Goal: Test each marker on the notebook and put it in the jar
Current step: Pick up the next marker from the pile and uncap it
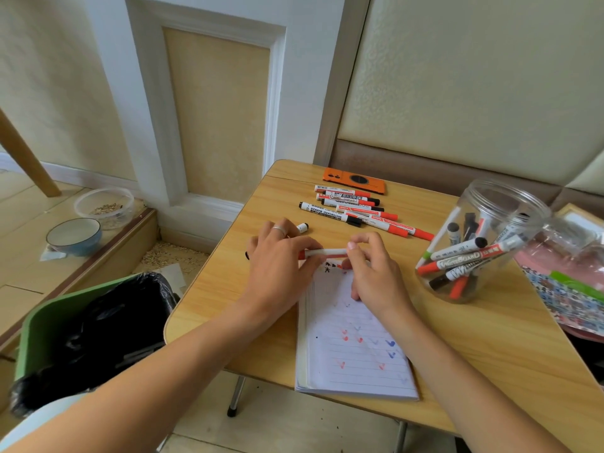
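Note:
A slim white marker (323, 253) with a red end lies level between my two hands above the top of the lined notebook (353, 354). My left hand (281, 259) grips its left end. My right hand (372, 269) pinches its right end. The notebook page bears red and blue test ticks. A clear plastic jar (483, 243) with several markers in it stands to the right. A row of several loose markers (356, 212) lies behind my hands. One short black-capped marker (302, 227) sits just past my left fingers.
An orange phone (354, 181) lies at the table's back edge. A green bin with a black bag (88, 325) stands left of the wooden table (490, 354). Patterned bags (568, 289) lie at the right edge. Two bowls (75, 237) sit on the floor ledge.

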Tool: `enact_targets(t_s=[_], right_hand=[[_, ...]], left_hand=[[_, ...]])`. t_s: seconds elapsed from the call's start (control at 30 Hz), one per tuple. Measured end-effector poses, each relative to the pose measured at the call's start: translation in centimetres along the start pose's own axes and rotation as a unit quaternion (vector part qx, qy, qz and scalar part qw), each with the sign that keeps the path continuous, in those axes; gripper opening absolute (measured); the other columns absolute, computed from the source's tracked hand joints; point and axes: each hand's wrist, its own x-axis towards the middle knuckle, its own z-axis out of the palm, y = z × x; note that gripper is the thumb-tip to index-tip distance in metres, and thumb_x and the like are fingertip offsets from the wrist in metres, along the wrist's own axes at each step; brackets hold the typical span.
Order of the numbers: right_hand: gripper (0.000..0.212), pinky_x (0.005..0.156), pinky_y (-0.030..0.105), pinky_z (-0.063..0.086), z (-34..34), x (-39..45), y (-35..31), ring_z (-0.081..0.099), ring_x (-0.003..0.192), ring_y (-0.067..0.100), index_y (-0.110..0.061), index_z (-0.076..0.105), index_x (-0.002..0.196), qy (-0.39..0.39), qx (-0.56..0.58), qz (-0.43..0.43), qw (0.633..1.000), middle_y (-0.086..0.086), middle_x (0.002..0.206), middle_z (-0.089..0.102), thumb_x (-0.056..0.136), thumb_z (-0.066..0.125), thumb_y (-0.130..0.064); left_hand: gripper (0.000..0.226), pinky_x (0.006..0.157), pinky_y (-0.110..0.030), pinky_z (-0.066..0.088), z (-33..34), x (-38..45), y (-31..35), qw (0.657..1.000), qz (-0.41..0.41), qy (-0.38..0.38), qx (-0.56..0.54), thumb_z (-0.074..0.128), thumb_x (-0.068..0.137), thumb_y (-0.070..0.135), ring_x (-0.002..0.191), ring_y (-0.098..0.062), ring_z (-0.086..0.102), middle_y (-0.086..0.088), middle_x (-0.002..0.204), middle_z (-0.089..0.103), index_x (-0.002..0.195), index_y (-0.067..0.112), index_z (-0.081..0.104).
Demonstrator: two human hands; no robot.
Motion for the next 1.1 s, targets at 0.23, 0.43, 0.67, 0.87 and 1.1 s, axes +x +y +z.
enact_targets(t_s=[0.23,0.43,0.67,0.87,1.1], right_hand=[[0.013,0.049,0.023,0.050,-0.2,-0.2,0.3,0.060,0.046,0.004,-0.027,0.060,0.110,0.010,0.010,0.022,1.000,-0.009,0.108,0.067,0.108,0.048,-0.032],[0.013,0.046,0.014,0.045,0.1,-0.2,0.5,0.060,0.054,0.005,-0.024,0.066,0.101,0.009,-0.018,-0.003,1.000,-0.013,0.104,0.065,0.105,0.054,-0.020],[0.020,0.066,0.027,0.050,0.4,0.1,1.1,0.063,0.074,0.013,-0.028,0.067,0.092,0.003,-0.063,-0.040,0.997,-0.014,0.099,0.068,0.102,0.057,-0.015],[0.019,0.073,0.029,0.054,0.5,0.2,1.1,0.062,0.088,0.007,-0.029,0.069,0.091,-0.002,-0.092,-0.062,0.994,-0.014,0.099,0.065,0.099,0.058,-0.015],[0.015,0.044,0.020,0.048,-0.3,1.5,0.0,0.061,0.044,0.009,-0.020,0.067,0.098,-0.019,-0.058,-0.008,0.998,-0.007,0.100,0.065,0.102,0.055,-0.012]], left_hand=[[0.015,0.092,-0.034,0.026,-0.2,1.4,-3.6,0.998,-0.044,0.012,0.037,0.069,0.090,0.038,0.112,-0.019,0.049,0.006,0.118,0.057,0.102,0.030,0.075],[0.023,0.080,-0.033,0.039,0.3,1.8,-4.0,0.996,-0.047,-0.033,0.072,0.064,0.088,0.034,0.095,-0.020,0.049,0.002,0.103,0.055,0.103,0.023,0.052],[0.024,0.080,-0.040,0.047,0.8,2.1,-4.1,0.990,-0.073,-0.034,0.112,0.059,0.088,0.027,0.095,-0.026,0.049,-0.007,0.104,0.057,0.107,0.015,0.050],[0.035,0.093,-0.040,0.037,0.8,1.8,-3.0,0.988,-0.008,-0.006,0.152,0.056,0.087,0.038,0.104,-0.025,0.051,-0.004,0.113,0.056,0.115,0.017,0.054],[0.051,0.103,-0.040,0.033,2.2,1.4,-1.8,0.977,0.132,-0.110,0.130,0.027,0.091,0.061,0.117,-0.017,0.049,0.005,0.118,0.055,0.111,0.027,0.059]])
